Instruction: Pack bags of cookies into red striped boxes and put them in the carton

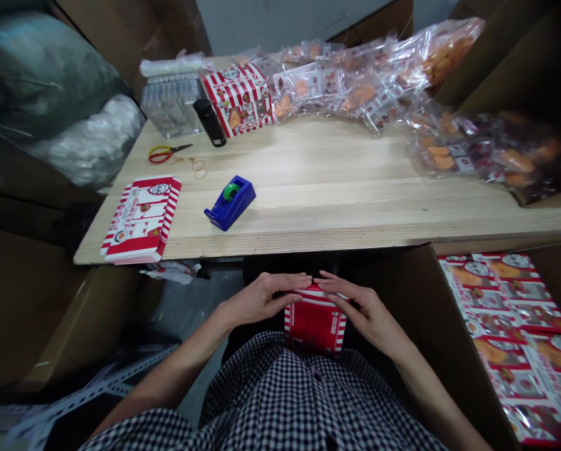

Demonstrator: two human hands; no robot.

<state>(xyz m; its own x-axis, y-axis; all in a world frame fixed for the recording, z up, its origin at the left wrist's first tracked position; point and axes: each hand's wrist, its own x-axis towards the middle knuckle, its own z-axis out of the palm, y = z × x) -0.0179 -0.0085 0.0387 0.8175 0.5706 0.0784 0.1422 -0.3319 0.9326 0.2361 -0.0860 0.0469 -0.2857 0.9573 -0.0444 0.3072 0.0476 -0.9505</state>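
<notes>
A red and white striped carton (314, 322) stands on my lap, just below the table's front edge. My left hand (266, 294) lies over its top left edge with fingers stretched flat. My right hand (355, 304) presses on its top right edge, fingers also extended. The fingertips of both hands nearly meet over the carton's top flap.
On the wooden table (337, 188) lie a blue tape dispenser (230, 201), a stack of flat striped cartons (142, 219), red scissors (166, 152), rubber bands, a black bottle (210, 122), an upright striped box (238, 99) and several snack bags (355, 81). A cardboard box of packed cartons (515, 332) sits at right.
</notes>
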